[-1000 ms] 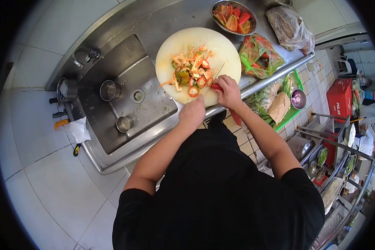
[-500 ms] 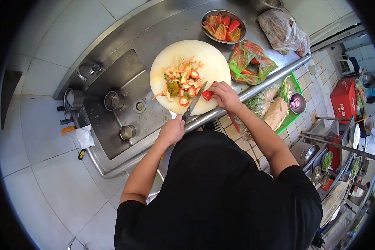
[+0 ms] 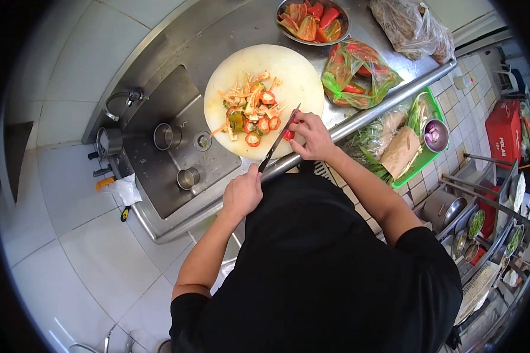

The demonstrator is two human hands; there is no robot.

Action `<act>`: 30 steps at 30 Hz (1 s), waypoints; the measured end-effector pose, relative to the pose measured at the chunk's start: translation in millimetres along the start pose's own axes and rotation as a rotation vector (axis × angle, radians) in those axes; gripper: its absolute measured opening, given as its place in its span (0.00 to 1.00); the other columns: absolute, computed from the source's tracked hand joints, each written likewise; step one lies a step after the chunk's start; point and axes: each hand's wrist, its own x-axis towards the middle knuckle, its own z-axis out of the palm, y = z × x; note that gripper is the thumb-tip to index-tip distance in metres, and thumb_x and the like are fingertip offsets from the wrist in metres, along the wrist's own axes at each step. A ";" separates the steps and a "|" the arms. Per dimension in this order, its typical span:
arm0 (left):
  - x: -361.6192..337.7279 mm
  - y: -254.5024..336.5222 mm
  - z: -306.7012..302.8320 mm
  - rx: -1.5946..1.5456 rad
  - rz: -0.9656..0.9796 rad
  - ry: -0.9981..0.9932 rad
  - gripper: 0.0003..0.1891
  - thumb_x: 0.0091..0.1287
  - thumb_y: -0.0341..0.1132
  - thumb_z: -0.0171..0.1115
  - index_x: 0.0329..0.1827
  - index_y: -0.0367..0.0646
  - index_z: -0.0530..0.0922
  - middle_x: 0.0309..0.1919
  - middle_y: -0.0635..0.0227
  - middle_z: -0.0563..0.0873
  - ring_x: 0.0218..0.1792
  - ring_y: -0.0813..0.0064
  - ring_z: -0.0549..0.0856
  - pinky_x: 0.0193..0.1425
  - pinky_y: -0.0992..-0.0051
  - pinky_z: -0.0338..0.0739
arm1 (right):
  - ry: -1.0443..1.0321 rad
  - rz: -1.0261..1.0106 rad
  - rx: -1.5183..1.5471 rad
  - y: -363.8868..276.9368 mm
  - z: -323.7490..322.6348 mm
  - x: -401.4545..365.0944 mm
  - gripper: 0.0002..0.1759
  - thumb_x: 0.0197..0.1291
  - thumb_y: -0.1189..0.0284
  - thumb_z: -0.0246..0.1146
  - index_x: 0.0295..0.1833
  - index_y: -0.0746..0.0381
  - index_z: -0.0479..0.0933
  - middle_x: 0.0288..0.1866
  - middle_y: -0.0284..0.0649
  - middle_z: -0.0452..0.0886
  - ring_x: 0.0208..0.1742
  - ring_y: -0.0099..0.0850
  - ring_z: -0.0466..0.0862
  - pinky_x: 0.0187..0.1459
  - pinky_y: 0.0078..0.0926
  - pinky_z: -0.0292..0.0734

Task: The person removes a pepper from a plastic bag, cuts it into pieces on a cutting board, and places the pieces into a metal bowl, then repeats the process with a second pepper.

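My left hand (image 3: 243, 191) is closed round the handle of a kitchen knife (image 3: 280, 138), its dark blade slanting up and right over the round white cutting board (image 3: 300, 73). Against the blade, at the board's right edge, my right hand (image 3: 311, 138) grips a red pepper piece (image 3: 289, 134) with bent fingers, which partly hide it. Left of the knife lies a heap of pepper trimmings (image 3: 252, 109): cut tops with red rims, pale cores and some green stems.
Behind the board stand a metal bowl of opened red peppers (image 3: 315, 23) and a green-tinted bag of peppers (image 3: 359, 73). A sink (image 3: 159, 170) with small metal cups lies left. Right, below the counter rail (image 3: 388, 97), is a green crate (image 3: 436, 112) with vegetables and a bowl of shallots (image 3: 436, 135).
The knife blade has moved to the right, up against the red pepper piece. My right fingers have drawn in closer round that piece. The whole view has shifted slightly.
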 end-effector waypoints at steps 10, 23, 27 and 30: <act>-3.4 -10.6 3.5 -0.036 -0.045 -0.078 0.11 0.76 0.38 0.51 0.47 0.38 0.69 0.25 0.41 0.84 0.31 0.37 0.85 0.38 0.42 0.79 | 0.053 -0.013 -0.058 1.9 7.9 8.2 0.20 0.45 0.66 0.71 0.46 0.58 0.79 0.51 0.44 0.77 0.51 0.45 0.78 0.53 0.41 0.76; 53.6 29.4 -1.0 -0.067 -0.004 -0.068 0.11 0.76 0.37 0.48 0.48 0.37 0.67 0.26 0.40 0.84 0.32 0.37 0.86 0.40 0.42 0.78 | 0.015 -0.025 -0.040 6.2 3.4 7.7 0.19 0.46 0.66 0.71 0.45 0.59 0.79 0.50 0.44 0.78 0.51 0.46 0.79 0.52 0.41 0.77; 35.5 23.3 -9.4 -0.040 -0.026 -0.111 0.12 0.76 0.37 0.48 0.49 0.35 0.67 0.26 0.39 0.84 0.32 0.37 0.86 0.40 0.42 0.78 | 0.011 -0.029 -0.068 5.8 5.7 8.9 0.19 0.47 0.65 0.71 0.46 0.58 0.80 0.51 0.43 0.78 0.51 0.45 0.79 0.53 0.40 0.77; 5.7 12.1 -29.6 -0.011 -0.061 -0.198 0.12 0.76 0.37 0.48 0.50 0.35 0.68 0.27 0.40 0.84 0.33 0.37 0.86 0.41 0.42 0.78 | 0.013 -0.020 -0.068 7.8 5.6 9.2 0.19 0.48 0.64 0.71 0.46 0.58 0.80 0.51 0.42 0.78 0.51 0.44 0.79 0.53 0.40 0.77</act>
